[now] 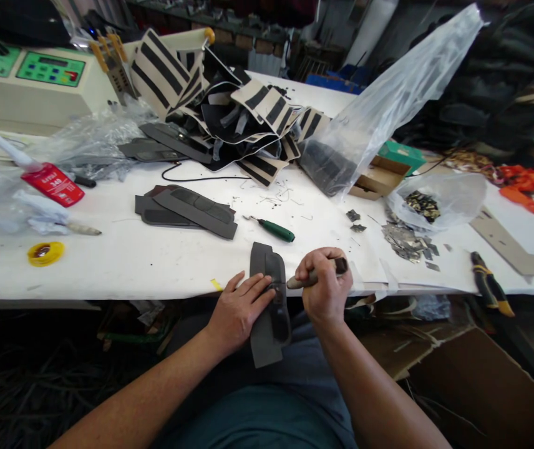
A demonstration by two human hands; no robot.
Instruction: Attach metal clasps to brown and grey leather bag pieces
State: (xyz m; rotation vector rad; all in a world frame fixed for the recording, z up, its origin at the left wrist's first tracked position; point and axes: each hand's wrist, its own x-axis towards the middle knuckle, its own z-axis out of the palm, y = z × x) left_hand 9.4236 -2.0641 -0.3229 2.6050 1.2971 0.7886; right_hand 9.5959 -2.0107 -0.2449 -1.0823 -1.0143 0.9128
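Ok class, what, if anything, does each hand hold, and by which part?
The right hand grips a tool around its middle; the left hand lies on a grey piece with no visible grip.

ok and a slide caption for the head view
Left hand laid on a long dark-grey piece at the edge of a white tabletop; right hand gripping a tapered grey-brown tool.

- We are reading the white number "340" on the red bottle (54,184).
- We are seeing more white lettering above it, too blurred to read.
- We are finding the green control panel (50,68) markings too small.
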